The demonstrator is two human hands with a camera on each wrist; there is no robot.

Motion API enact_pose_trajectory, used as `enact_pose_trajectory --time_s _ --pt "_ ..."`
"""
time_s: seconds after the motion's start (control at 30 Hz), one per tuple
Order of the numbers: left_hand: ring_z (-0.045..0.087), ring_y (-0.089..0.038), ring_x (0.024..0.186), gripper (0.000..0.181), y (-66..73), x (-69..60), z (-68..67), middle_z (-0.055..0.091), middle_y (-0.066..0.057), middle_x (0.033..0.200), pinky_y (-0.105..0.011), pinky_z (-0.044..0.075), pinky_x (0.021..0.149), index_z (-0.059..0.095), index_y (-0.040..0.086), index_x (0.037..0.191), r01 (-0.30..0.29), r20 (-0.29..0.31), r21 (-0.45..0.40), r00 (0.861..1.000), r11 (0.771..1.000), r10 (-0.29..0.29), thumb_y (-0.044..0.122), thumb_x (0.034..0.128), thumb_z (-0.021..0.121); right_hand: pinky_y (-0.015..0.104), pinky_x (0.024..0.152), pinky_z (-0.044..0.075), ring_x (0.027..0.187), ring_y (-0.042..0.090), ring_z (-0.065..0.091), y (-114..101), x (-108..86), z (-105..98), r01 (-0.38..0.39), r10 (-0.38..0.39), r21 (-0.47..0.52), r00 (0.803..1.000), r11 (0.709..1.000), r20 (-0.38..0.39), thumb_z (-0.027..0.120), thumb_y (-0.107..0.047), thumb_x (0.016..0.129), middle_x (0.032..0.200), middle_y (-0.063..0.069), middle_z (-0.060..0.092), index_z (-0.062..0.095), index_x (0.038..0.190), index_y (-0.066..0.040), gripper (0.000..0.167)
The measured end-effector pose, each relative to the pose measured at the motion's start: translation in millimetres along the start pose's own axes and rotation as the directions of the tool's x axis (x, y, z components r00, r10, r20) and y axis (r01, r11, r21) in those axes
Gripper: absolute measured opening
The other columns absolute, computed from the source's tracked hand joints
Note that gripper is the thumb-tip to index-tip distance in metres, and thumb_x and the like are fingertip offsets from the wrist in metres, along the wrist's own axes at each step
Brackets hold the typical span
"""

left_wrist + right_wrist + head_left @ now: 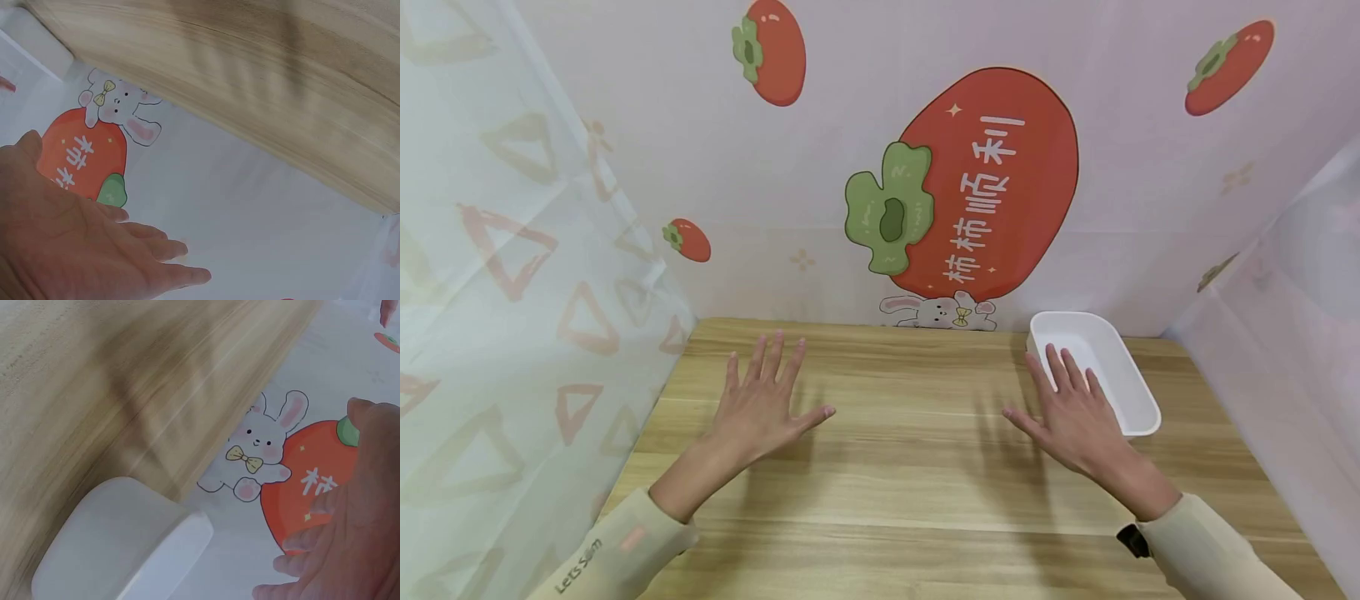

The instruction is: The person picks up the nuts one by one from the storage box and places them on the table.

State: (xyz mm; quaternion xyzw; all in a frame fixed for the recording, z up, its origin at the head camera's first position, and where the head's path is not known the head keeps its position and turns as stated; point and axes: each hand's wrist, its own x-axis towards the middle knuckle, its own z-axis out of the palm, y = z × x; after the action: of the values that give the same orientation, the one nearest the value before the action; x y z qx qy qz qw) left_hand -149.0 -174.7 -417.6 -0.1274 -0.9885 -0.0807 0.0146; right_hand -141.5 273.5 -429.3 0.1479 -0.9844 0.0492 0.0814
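Over the left part of the wooden table, my left hand (pixel 758 417) is held palm down with its fingers spread, holding nothing. My right hand (pixel 1081 423) hangs over the right part, fingers also spread and nothing in them. Its fingertips overlap the near left side of a white tray (pixel 1138 392) in the head view; no grip on the tray shows. Shadows of both hands fall on the wood. The left wrist view shows the left palm (pixel 75 250), and the right wrist view shows the right hand (pixel 350 525) beside the tray (pixel 112 544).
The wooden table (pixel 895 467) meets a back cloth (pixel 820 275) printed with red persimmons and a rabbit. Patterned cloth (pixel 520 250) hangs on the left, and another cloth (pixel 1285 333) stands along the right edge. A dark band (pixel 1133 541) is at the right sleeve cuff.
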Motion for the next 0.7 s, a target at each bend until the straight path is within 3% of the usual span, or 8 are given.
enact_pose_trajectory --time_s 0.27,0.57,0.7 --pt "0.005 -0.042 0.163 0.109 2.0 2.7 4.7 0.006 -0.021 0.177 -0.071 0.003 0.127 0.017 0.011 0.171 -0.015 0.008 -0.034 1.000 0.999 0.015 0.078 0.0939 0.054 0.075 0.117 0.027 0.153 0.054 0.028 13 -2.6 -2 -0.023 0.023 0.015 1.000 1.000 -0.006 0.058 -0.063 0.101 0.166 0.032 0.031 0.038 0.162 0.000 0.090" --pt "0.011 -0.041 0.163 0.106 9.1 6.7 11.0 0.013 -0.023 0.176 -0.069 0.012 0.127 0.021 0.006 0.169 -0.045 -0.008 -0.084 0.999 0.995 0.045 0.077 0.0959 0.052 0.073 0.113 0.034 0.146 0.056 0.036 34 0.0 -2 -0.035 0.038 0.042 0.997 0.998 -0.071 0.063 -0.054 0.101 0.158 0.037 0.040 0.044 0.157 0.003 0.082" --pt "0.013 -0.040 0.163 0.104 14.6 12.0 14.8 0.016 -0.023 0.175 -0.065 0.014 0.128 0.022 0.006 0.169 -0.043 0.000 -0.159 0.999 0.986 0.044 0.075 0.0974 0.053 0.073 0.110 0.038 0.143 0.056 0.040 47 4.0 -2 -0.055 0.061 0.062 0.994 0.997 -0.093 0.065 -0.050 0.101 0.155 0.037 0.042 0.046 0.154 0.005 0.079"
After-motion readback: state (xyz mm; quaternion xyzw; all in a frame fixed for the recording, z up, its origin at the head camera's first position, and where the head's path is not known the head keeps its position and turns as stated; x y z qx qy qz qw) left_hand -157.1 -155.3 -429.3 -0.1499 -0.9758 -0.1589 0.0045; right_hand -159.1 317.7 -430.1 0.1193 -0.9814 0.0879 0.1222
